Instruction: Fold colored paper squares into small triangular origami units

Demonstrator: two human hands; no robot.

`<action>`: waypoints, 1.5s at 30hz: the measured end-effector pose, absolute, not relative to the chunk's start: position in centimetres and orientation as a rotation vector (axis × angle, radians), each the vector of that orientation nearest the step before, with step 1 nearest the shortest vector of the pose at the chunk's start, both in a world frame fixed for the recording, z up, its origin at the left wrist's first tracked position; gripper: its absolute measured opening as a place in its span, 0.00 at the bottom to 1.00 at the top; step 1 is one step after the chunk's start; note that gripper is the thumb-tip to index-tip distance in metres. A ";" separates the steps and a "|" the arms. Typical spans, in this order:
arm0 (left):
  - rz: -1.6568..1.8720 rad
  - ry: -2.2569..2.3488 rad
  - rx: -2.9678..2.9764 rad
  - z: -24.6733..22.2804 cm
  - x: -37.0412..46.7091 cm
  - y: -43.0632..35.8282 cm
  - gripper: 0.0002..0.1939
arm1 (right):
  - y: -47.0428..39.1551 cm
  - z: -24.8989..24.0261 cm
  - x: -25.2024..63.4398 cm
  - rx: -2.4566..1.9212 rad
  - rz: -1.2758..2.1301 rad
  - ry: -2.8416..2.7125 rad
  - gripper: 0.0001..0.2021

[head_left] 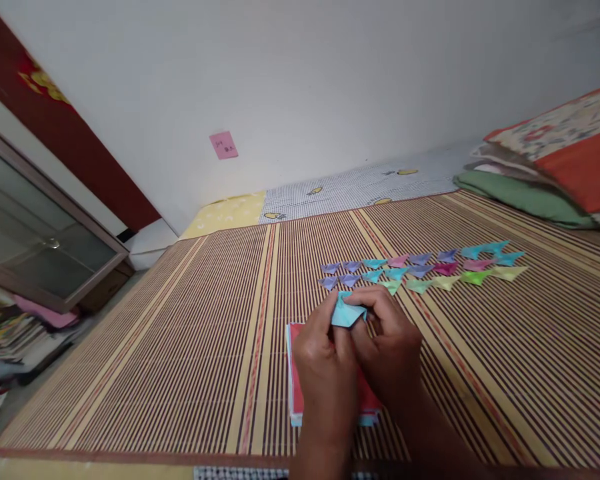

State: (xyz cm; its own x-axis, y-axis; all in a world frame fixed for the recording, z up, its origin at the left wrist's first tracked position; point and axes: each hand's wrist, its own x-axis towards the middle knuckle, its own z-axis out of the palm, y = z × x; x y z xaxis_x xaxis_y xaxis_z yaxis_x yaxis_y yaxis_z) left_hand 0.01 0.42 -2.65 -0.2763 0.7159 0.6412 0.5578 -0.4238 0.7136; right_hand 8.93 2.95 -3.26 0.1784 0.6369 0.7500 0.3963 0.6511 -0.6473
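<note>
A small folded light-blue paper [347, 313] is held up between both hands. My left hand [326, 353] pinches its left side with thumb and finger. On the right side, the fingers of my right hand [390, 340] close around the same paper. Beneath the hands lies a stack of square paper with a red sheet [296, 390] on top and light-blue edges showing below. Beyond the hands, several small folded paper pieces in purple, blue, pink, green and yellow, such as a magenta one [445, 269], stand in rows.
A striped bamboo mat [205, 333] covers the bed. Folded bedding [525, 197] and a red patterned pillow [580, 153] lie at the right. A pink note [223, 145] is on the wall. A glass-fronted cabinet [40, 220] stands at the left.
</note>
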 end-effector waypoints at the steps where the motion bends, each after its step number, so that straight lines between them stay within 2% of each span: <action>1: 1.838 1.577 1.826 -2.7 0.1 0.5 0.25 | 2.9 -3.2 8.9 -0.943 0.258 -1.408 0.08; 8: 1.870 1.433 1.946 -2.3 0.1 0.6 0.24 | 2.7 -3.7 9.4 -1.068 0.619 -1.300 0.07; 13: 1.820 1.496 1.801 -2.8 0.9 0.4 0.22 | 2.7 -3.3 9.4 -1.087 0.461 -1.280 0.11; 16: 1.842 1.537 1.538 -3.0 1.3 0.3 0.13 | 2.7 -3.2 9.4 -1.095 0.362 -1.204 0.10; 19: 1.827 1.567 1.545 -2.9 1.4 0.1 0.07 | 2.9 -3.1 9.5 -1.043 0.262 -1.259 0.06; 24: 1.760 1.546 1.649 -2.8 1.3 0.1 0.09 | 3.1 -2.9 9.9 -0.925 0.148 -1.410 0.08; 29: 1.795 1.420 1.543 -2.9 1.7 0.0 0.14 | 2.9 -3.0 9.9 -0.869 0.227 -1.376 0.09; 35: 1.806 1.275 1.184 -2.3 2.1 0.1 0.09 | 2.9 -2.9 9.9 -0.844 0.411 -1.300 0.09; 45: 1.842 1.211 1.014 -2.1 2.0 0.2 0.06 | 2.9 -3.0 9.6 -0.981 0.233 -1.334 0.09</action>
State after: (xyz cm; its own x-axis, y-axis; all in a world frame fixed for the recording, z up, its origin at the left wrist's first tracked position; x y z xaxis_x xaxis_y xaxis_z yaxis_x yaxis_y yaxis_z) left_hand 2.04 0.24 -2.15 -0.4487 0.8638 0.2291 -0.1318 -0.3175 0.9391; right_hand 9.64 2.94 -3.04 0.2772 0.6542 0.7037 0.3765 0.5999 -0.7060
